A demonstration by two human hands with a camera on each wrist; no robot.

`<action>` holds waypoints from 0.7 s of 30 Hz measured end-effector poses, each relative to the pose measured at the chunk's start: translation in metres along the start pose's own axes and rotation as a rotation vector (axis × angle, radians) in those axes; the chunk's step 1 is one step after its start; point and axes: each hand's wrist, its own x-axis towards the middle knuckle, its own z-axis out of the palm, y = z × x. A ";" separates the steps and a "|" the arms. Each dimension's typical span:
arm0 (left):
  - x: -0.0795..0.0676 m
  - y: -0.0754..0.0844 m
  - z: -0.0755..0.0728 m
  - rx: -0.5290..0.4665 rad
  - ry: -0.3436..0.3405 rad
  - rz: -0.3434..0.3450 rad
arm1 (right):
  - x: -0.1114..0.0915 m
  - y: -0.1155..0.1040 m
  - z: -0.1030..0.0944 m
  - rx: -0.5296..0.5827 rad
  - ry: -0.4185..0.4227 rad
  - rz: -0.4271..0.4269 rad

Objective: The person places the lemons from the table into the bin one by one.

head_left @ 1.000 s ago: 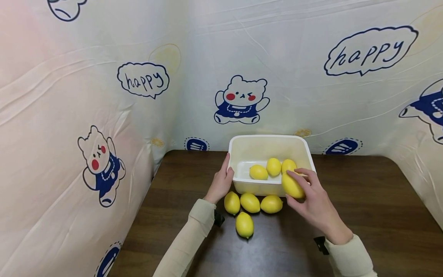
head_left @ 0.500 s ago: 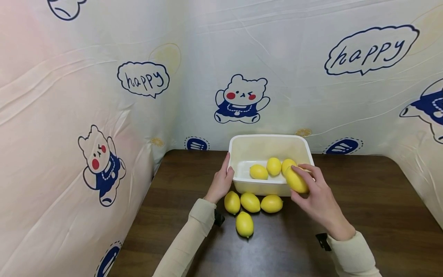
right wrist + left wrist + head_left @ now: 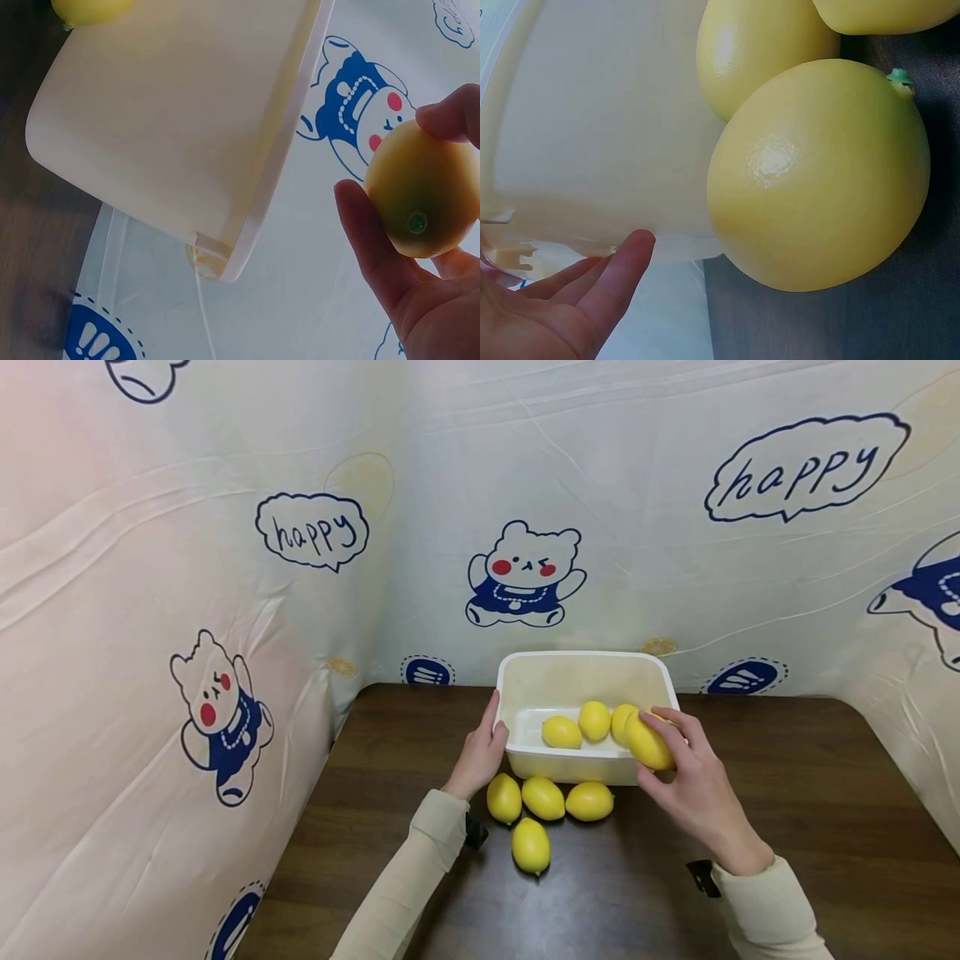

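Note:
A white plastic bin [image 3: 573, 768] stands on the table, three yellow lemons inside, among them one lemon [image 3: 562, 732] at the left. My left hand [image 3: 478, 752] holds the bin's left side near the front corner; in the left wrist view its fingers [image 3: 622, 277] lie against the outer wall below the rim. Another lemon [image 3: 648, 742] is in my right hand [image 3: 701, 789], pinched between thumb and fingers over the bin's front right rim. The right wrist view shows this lemon [image 3: 424, 191] stem end toward the camera, beside the bin's outer wall [image 3: 165, 120].
In front of the bin three lemons lie in a row, the middle lemon [image 3: 543, 798] between two others. A single lemon [image 3: 531, 847] lies nearer on the dark wooden table [image 3: 360, 827]. A printed curtain [image 3: 637, 527] stands close behind the bin.
My right hand has moved up and to the right with its lemon, along the bin's front right rim. The left hand, the bin and the lemons on the table stay in place.

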 end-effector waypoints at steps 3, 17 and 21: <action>0.000 0.000 0.000 0.000 0.000 -0.001 | 0.000 0.001 0.000 0.000 -0.003 0.007; 0.000 0.002 0.000 -0.019 -0.006 0.000 | 0.004 0.008 0.000 -0.092 -0.076 0.044; 0.000 0.001 0.000 -0.021 -0.008 -0.001 | 0.005 0.011 0.000 -0.091 -0.110 0.029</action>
